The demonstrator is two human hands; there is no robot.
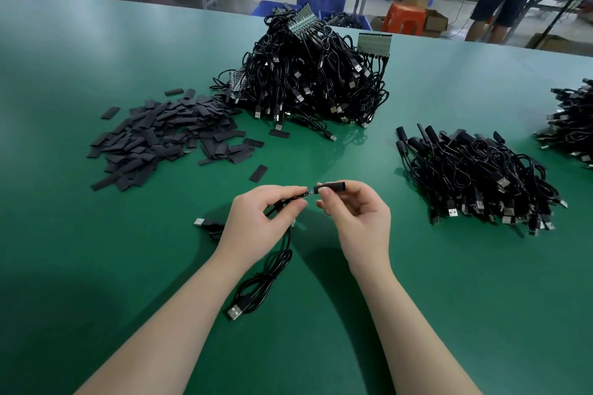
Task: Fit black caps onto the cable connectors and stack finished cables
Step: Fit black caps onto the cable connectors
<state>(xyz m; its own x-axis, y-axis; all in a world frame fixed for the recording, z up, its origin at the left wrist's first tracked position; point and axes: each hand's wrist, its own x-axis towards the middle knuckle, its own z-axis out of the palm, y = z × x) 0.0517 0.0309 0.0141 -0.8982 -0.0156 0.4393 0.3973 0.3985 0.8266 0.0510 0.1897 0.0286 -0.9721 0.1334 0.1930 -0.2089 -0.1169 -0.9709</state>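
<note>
Near the middle of the green table (96, 250), the left hand (256, 224) pinches a black cable (272, 269) just behind its small connector (310, 193), fingers curled round the wire. The right hand (356, 218) grips a black cap (332, 187) between thumb and fingers, its open end meeting the connector tip. The cable's slack loops toward 6 o'clock, ending in a USB plug (236, 312). Loose caps (167, 135) lie heaped at 10 o'clock, uncapped cables (308, 74) pile at 12 o'clock, and a stack of capped cables (481, 176) sits at 3 o'clock.
</note>
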